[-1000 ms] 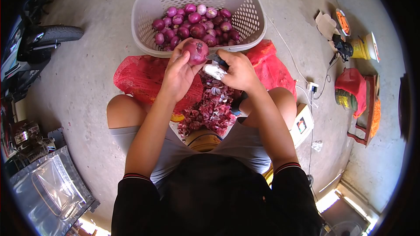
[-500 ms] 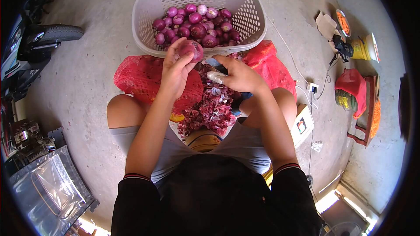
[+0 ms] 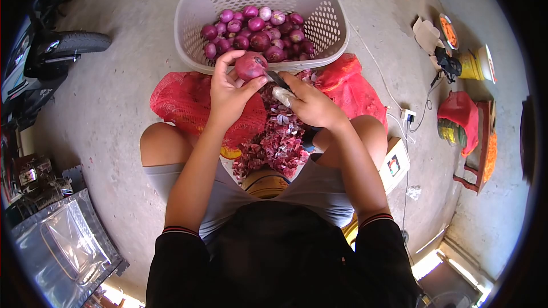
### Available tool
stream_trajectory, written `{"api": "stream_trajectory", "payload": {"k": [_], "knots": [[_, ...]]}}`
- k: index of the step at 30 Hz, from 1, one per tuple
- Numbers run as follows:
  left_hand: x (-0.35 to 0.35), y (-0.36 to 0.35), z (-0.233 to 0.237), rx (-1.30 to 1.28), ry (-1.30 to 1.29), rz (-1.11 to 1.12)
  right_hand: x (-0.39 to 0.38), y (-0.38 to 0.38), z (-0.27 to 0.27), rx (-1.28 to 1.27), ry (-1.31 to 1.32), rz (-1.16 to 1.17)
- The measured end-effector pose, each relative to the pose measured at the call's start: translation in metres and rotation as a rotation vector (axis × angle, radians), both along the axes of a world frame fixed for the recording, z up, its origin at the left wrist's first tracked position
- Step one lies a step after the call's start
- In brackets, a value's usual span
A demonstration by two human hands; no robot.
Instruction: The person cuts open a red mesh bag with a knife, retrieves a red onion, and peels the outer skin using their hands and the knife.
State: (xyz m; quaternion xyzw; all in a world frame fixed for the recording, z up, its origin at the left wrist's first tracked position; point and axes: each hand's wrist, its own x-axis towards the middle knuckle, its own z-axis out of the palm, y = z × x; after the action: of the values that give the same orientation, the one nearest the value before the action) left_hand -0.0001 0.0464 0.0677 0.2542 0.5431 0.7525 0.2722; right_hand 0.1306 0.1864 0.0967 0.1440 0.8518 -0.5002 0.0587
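Red onion [image 3: 251, 65], whole and purple-skinned, held up off the floor [image 3: 114, 108], overlapping the near rim of the basket from this overhead angle. Left hand [image 3: 227, 92] has it: fingers [image 3: 227, 59] curved along the far and left side, thumb reaching under the near side, spread about as wide as the onion itself. Right hand [image 3: 314, 104] grips a small knife [image 3: 275, 78], fingers bent over the dark handle, index finger extended toward the blade; thumb bears a white covering [image 3: 282, 96]. Blade points at the onion's right side, its tip at or very near the skin; contact cannot be told for certain. Beyond the hands, a grey perforated basket [image 3: 197, 20] holds many peeled-looking purple onions [image 3: 260, 40], one or two paler. Below the hands, a heap of loose skins [image 3: 274, 145] lies between the person's knees. A red mesh sack [image 3: 182, 102] sits to the left of the heap, another red sack [image 3: 357, 94] to the right. Farther right, a pale box [image 3: 395, 165] stands beside the right knee.
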Motion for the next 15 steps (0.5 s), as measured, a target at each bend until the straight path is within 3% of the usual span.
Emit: {"api": "stream_trajectory", "payload": {"k": [3,6,9,15], "knots": [[-0.001,-0.001,-0.005,-0.031,-0.003,-0.046,-0.002,-0.002,0.003,0.014,0.007,-0.044],[-0.002,0.000,-0.011,-0.025,0.235,0.009,-0.002,-0.003,-0.010,0.007,0.126,-0.026],[-0.002,0.002,-0.013,-0.004,0.335,0.051,-0.004,-0.004,-0.002,-0.017,0.067,-0.011],[-0.003,0.001,-0.003,0.039,0.051,0.099,-0.005,-0.017,-0.011,-0.067,0.085,0.047]]}}
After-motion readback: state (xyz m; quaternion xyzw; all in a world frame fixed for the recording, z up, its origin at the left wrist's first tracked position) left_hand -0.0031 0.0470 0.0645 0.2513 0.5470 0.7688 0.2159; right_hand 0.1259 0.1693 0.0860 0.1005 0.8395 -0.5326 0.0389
